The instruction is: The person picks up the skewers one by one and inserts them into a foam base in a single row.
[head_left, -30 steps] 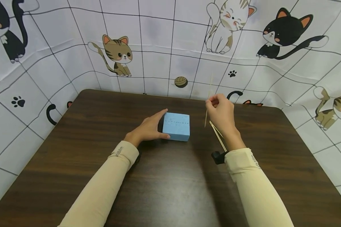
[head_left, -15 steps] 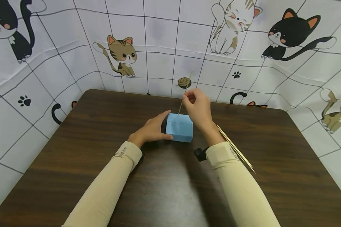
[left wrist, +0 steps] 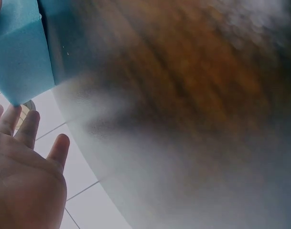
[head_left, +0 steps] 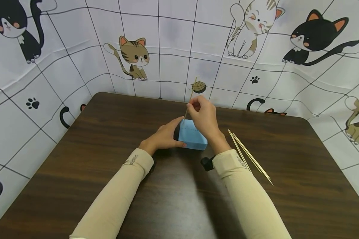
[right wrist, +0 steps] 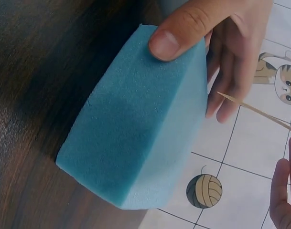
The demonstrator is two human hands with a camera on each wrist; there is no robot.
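Observation:
A light blue foam block point(head_left: 192, 135) with a row of small holes in its top stands on the dark wooden table. My left hand point(head_left: 165, 136) grips it from the left, with the thumb point(right wrist: 165, 44) on the near face and the fingers behind. Above the block, my right hand point(head_left: 205, 116) pinches a thin wooden skewer point(head_left: 192, 93) between thumb and fingertips. The skewer leans, its point down towards the top's back left corner. In the right wrist view a small gap shows between the skewer's tip and the block.
Several loose skewers point(head_left: 252, 155) lie on the table point(head_left: 122, 126) beside and partly behind my right forearm. A white cloth point(head_left: 173, 39) printed with cats and grid lines hangs behind the table and along both sides.
My right hand has carried the skewer left, from beside the block to over its back left corner. The loose skewers have come into fuller view. My left hand keeps its hold.

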